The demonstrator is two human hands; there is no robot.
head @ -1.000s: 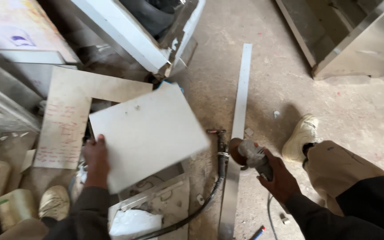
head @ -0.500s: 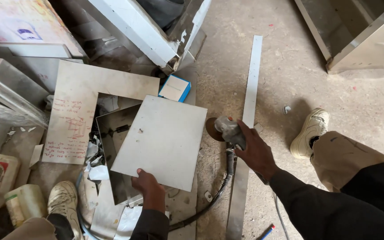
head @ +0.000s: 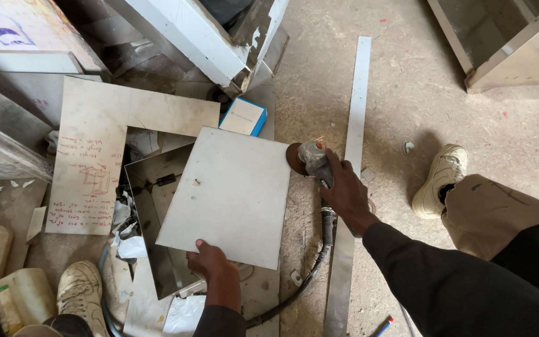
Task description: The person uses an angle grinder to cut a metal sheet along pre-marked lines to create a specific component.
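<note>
the left hand [head: 210, 262] pinches the near edge of a square metal sheet [head: 229, 193], thumb on top, the sheet lying flat over scrap on the floor; the right hand [head: 346, 190] is closed around an angle grinder [head: 312, 159], its disc touching the sheet's right edge near the far corner; a blue box [head: 243, 117] sits just beyond the sheet's far edge; a long metal strip [head: 352, 156] runs beside the grinder; bare concrete floor [head: 407, 106] opens to the right; clutter crowds the left.
</note>
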